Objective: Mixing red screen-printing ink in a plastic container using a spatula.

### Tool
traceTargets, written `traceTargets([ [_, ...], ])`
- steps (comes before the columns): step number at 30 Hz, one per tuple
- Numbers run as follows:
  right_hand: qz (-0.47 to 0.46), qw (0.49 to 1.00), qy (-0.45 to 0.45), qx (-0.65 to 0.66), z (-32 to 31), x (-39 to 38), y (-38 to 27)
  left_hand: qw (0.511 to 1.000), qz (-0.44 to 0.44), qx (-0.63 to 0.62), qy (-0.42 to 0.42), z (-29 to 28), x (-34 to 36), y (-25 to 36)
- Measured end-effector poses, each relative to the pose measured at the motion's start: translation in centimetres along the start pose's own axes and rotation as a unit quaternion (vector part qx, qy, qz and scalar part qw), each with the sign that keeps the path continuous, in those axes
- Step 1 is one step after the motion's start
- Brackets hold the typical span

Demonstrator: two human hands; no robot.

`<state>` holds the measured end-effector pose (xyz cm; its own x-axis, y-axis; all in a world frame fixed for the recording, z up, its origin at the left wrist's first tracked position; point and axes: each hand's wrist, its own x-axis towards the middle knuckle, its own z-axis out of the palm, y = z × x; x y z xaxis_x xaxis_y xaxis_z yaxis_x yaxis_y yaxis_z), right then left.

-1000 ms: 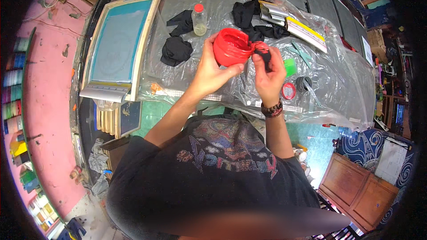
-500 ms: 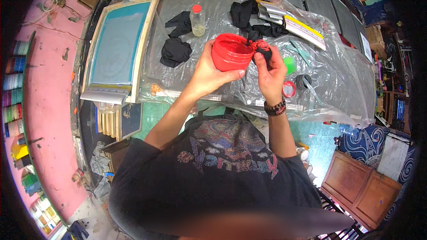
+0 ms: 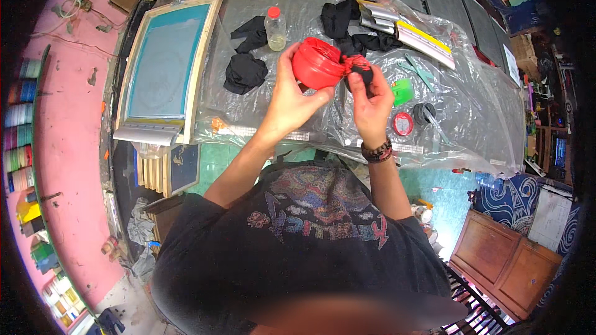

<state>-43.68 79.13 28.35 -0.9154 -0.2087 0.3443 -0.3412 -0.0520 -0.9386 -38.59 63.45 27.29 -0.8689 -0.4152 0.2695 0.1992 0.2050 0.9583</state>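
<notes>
My left hand (image 3: pixel 290 94) grips a red plastic tub (image 3: pixel 318 69) from its left side, holding it tilted above the table. Red colour coats the tub's inside. At the tub's right rim, my right hand (image 3: pixel 371 100) pinches a bunched black cloth (image 3: pixel 361 74) smeared with red, and the cloth touches the rim. Below and right of my right hand lie a red round lid (image 3: pixel 403 124), a green plastic piece (image 3: pixel 402 92) and a black round container (image 3: pixel 424 113) with a flat tool sticking out.
Plastic sheeting (image 3: pixel 298 18) covers the table. Beyond the tub lie black cloths (image 3: pixel 246 74), a clear jar with a red lid (image 3: pixel 275 30), squeegees (image 3: pixel 426 43) and teal scissors (image 3: pixel 417 73). A framed screen (image 3: pixel 166 56) leans at the left.
The tub has turned and tilted in my left hand and risen slightly. My right hand has shifted a little left with the cloth, still at the rim.
</notes>
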Motion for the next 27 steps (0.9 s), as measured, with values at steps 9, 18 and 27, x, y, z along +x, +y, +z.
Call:
traceTargets([
  [9,0.049,0.995,-0.026,0.081,-0.9,0.1,-0.2,0.994,-0.041,-0.056,-0.088,-0.8,-0.6,0.2],
  [18,0.022,0.997,-0.057,0.044,0.6,-0.8,-1.2,0.986,0.029,0.157,0.043,1.0,-1.0,0.0],
  [27,-0.043,0.995,-0.057,-0.071,0.3,0.0,-0.6,0.984,0.036,0.111,0.132,1.3,-1.2,0.6],
])
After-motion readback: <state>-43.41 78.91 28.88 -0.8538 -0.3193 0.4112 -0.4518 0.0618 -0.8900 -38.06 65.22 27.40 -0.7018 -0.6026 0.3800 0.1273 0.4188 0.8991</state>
